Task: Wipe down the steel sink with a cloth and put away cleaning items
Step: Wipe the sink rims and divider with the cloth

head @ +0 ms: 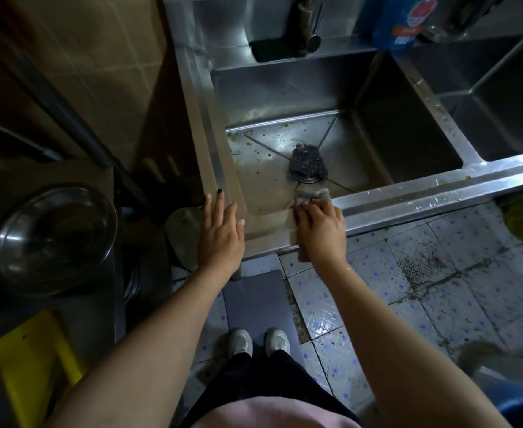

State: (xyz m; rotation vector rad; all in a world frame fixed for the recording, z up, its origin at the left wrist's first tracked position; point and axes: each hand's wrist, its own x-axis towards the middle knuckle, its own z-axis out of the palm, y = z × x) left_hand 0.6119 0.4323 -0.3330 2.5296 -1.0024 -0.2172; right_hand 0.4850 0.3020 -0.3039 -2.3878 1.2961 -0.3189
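The wiping step is on. The right hand [321,227] grips the cloth [312,197] on the front edge of the sink [408,196], while the left hand [221,233] lies flat on the corner. Next, I think, the cloth should rub the spotty bottom, near the scrubber [308,162].

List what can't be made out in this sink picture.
Head view:
Drain: covered by the dark scourer.
Cloth: mostly hidden under the right hand.
Blue bottle: label blurred, cut by the top edge.
Tap: top cut off by the top edge.
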